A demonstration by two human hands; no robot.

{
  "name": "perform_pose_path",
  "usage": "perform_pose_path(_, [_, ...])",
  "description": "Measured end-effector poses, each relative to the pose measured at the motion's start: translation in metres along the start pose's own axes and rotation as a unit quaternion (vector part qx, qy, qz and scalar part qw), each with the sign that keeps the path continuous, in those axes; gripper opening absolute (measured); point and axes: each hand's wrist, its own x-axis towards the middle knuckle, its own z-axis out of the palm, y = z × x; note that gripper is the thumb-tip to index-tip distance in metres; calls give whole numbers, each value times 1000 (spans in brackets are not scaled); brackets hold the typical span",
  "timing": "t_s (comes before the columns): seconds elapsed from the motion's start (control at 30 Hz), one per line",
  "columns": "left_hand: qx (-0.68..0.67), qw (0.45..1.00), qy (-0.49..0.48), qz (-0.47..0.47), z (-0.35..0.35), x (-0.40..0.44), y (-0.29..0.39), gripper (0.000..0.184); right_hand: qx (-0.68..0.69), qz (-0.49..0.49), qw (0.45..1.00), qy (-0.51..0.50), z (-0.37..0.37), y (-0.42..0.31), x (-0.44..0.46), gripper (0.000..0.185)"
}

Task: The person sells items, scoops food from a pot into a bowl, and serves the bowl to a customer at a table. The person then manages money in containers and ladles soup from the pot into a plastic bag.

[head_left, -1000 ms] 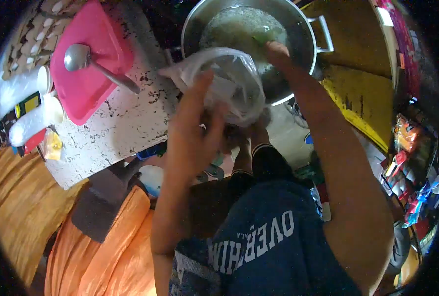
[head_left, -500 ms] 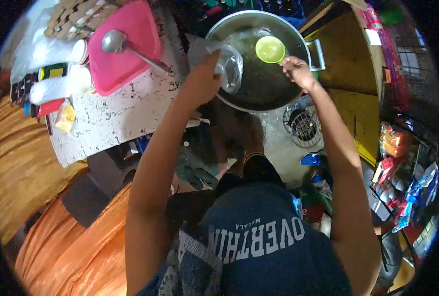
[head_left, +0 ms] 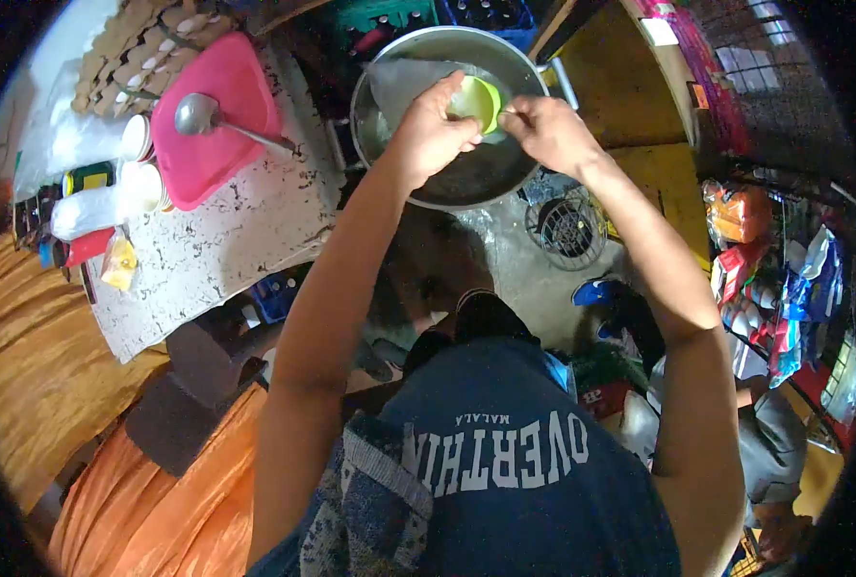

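My right hand (head_left: 555,135) is closed on the short handle of a lime-green dipper (head_left: 489,104). The dipper is tilted, its mouth turned toward my left hand (head_left: 435,135). Thumb and fingers of that left hand grip a clear plastic bag (head_left: 397,87), which spreads out to the left behind the fingers. Dipper and bag meet at the left fingertips; whether the dipper's rim is inside the bag I cannot tell. Both hands are above a large metal pot (head_left: 359,125) with dark liquid (head_left: 481,178) in it.
Left of the pot, a worn white table (head_left: 226,226) bears a pink tray (head_left: 245,82) with a metal ladle (head_left: 197,113), and stacked cups (head_left: 139,139). A wire-guarded fan-like object (head_left: 567,231) stands on the floor. Bottle crates (head_left: 486,14) are behind the pot. Packaged goods (head_left: 736,212) hang at right.
My right hand has lifted the dipper from over the pot's middle and tipped it toward the bag. My left hand has come closer to it. The camera view has shifted somewhat.
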Motion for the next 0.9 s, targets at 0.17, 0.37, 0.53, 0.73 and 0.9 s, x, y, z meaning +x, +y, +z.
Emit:
perform_pose_path(0.17, [-133, 991, -5, 2, -4, -8, -9, 65, -217, -76, 973, -6, 12, -29, 11, 19])
perform_pose_path(0.37, [204, 969, 135, 42, -25, -10, -33, 50, -311, -128, 942, -5, 16, -41, 22, 14])
perform_pose_path(0.53, [420, 895, 147, -13, -24, -7, -20, 50, -201, -60, 978, -3, 9, -27, 32, 18])
perform_pose_path(0.73, [218, 957, 183, 57, -53, 19, -59, 52, 361, 78, 929, -11, -10, 44, 42, 17])
perform_pose_path(0.9, [317, 933, 160, 56, -68, 3, -38, 57, -35, 80, 996, 23, 68, 130, 108, 19])
